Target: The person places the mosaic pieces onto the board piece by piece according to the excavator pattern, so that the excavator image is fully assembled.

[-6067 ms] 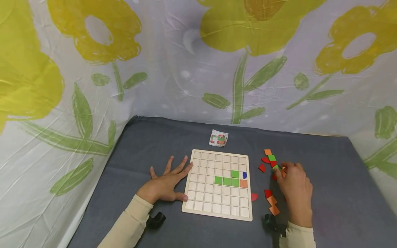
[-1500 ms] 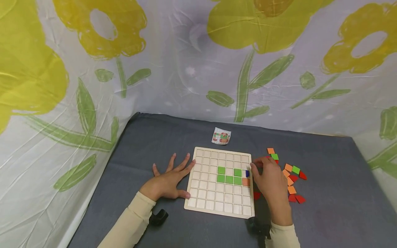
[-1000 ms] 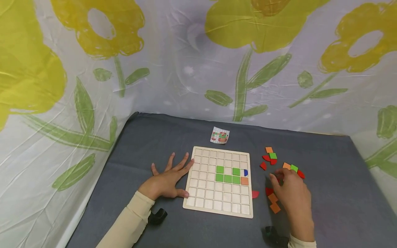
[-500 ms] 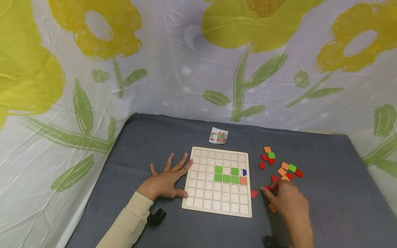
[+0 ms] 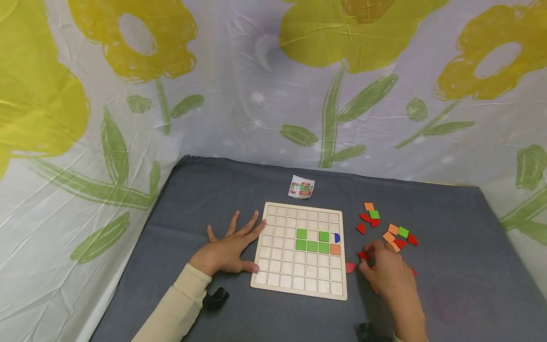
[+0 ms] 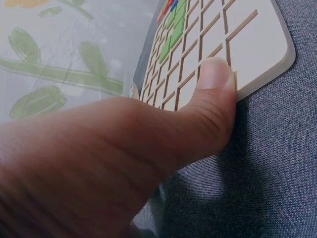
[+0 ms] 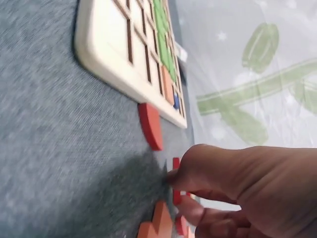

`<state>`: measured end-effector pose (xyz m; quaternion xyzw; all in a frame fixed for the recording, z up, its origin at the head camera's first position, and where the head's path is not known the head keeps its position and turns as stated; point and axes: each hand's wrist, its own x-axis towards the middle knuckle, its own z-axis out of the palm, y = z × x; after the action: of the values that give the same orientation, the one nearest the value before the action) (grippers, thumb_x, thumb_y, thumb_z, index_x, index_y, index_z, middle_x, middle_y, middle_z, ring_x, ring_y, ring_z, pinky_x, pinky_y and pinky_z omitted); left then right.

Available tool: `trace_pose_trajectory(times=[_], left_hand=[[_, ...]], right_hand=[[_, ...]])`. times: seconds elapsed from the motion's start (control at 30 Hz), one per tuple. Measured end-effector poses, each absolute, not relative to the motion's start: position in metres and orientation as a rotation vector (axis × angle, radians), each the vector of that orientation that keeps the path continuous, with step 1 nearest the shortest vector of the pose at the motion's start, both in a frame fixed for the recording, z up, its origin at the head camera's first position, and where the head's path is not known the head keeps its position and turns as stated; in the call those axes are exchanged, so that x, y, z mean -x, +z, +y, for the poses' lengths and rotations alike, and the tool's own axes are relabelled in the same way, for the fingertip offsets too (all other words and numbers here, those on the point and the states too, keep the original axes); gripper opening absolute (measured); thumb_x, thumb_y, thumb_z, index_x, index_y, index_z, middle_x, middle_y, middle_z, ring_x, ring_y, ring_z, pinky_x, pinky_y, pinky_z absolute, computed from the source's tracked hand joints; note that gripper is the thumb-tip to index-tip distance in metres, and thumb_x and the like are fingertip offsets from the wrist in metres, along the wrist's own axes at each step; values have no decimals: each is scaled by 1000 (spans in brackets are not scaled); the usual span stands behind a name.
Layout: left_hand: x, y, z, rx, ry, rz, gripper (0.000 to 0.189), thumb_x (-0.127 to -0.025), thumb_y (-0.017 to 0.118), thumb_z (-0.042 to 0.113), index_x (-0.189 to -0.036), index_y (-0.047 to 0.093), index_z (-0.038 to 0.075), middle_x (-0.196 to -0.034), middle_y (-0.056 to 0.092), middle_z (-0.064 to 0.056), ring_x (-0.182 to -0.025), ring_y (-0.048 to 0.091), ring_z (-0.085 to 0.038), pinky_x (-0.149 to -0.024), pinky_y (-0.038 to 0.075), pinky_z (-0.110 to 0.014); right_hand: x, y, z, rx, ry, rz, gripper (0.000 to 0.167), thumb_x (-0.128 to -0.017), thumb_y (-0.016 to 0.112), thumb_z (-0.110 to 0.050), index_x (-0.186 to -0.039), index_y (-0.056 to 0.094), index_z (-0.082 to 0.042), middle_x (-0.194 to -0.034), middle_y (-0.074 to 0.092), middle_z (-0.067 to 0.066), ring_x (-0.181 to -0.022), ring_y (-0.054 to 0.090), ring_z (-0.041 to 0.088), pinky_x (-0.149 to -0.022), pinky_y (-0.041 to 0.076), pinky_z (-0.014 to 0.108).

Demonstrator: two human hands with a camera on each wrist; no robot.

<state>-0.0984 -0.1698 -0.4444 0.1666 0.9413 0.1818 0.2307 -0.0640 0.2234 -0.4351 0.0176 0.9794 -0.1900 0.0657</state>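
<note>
The wooden grid board (image 5: 299,293) lies flat on the dark cloth. Green square tiles (image 5: 312,246), an orange tile (image 5: 335,249) and a white tile with a blue half-round (image 5: 337,238) sit in its cells. My left hand (image 5: 226,254) is spread at the board's left side. In the left wrist view its thumb (image 6: 215,79) rests on the board's edge near a corner. Right of the board, my right hand (image 5: 386,270) pinches a red curved-edge tile (image 5: 363,255) between thumb and fingers. In the right wrist view, this red tile (image 7: 176,183) is partly hidden by the fingers.
Another red tile (image 5: 350,268) touches the board's right edge. Loose orange, green and red tiles lie in a far group (image 5: 374,214) and a nearer one (image 5: 393,229). A small printed pattern card (image 5: 301,187) lies behind the board. A flowered curtain (image 5: 239,95) hangs behind the table.
A further green tile now sits in the board, compared with several seconds ago. My right hand left the board, went to the loose tiles and pinched a red one. The left hand stays put.
</note>
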Motion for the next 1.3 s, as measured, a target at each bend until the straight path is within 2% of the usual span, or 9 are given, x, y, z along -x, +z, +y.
trace_pose_trajectory(times=[0.13, 0.2, 0.3, 0.47, 0.7, 1.07, 1.3], left_hand=[[98, -444, -170, -459, 499, 2591, 118, -81, 88, 53, -171, 13, 37, -178, -4, 9, -161, -17, -40, -100, -9, -94], [98, -444, -170, -460, 498, 2590, 118, -81, 87, 53, -171, 13, 37, -178, -4, 9, -161, -17, -40, -100, -9, -94], [98, -443, -170, -468, 497, 2588, 117, -82, 87, 53, -171, 12, 37, -178, -4, 8, -161, -17, -40, -101, -8, -94], [98, -443, -171, -477, 503, 2584, 116, -83, 86, 53, -171, 12, 37, -178, -4, 8, -161, -17, -40, -101, -8, -94], [98, -442, -172, -485, 515, 2576, 115, -84, 85, 53, -171, 12, 36, -178, -5, 8, -161, -18, -39, -101, -9, -94], [98, -442, -172, -491, 519, 2579, 115, -84, 85, 53, -171, 12, 36, -178, -4, 7, -161, -18, -40, -101, -8, -94], [98, -443, -171, -471, 512, 2576, 116, -83, 86, 53, -171, 12, 37, -178, -5, 9, -161, -18, -39, -101, -8, -94]], right_hand=[[68, -432, 214, 68, -595, 3009, 33, -89, 78, -15, -121, 73, -4, -115, 67, 13, -82, 63, 21, -64, 53, 38], [72, -430, 209, 138, -612, 3028, 32, -90, 78, -14, -120, 74, -4, -113, 65, 14, -73, 58, 19, -58, 49, 35], [76, -426, 201, 230, -647, 3059, 29, -91, 80, -14, -118, 75, -4, -109, 62, 13, -70, 51, 16, -56, 44, 30], [83, -422, 188, 369, -688, 3107, 24, -91, 81, -14, -114, 76, -8, -103, 62, 8, -69, 48, 14, -56, 42, 28], [92, -420, 175, 444, -668, 3127, 26, -90, 84, -13, -114, 75, -10, -103, 63, 9, -61, 44, 12, -48, 38, 27], [105, -424, 158, 462, -733, 3033, 28, -92, 85, -12, -117, 74, -9, -114, 62, 11, -64, 49, 13, -52, 43, 30], [112, -428, 147, 501, -708, 3007, 26, -90, 86, -10, -114, 75, -9, -114, 63, 9, -62, 50, 11, -51, 43, 27]])
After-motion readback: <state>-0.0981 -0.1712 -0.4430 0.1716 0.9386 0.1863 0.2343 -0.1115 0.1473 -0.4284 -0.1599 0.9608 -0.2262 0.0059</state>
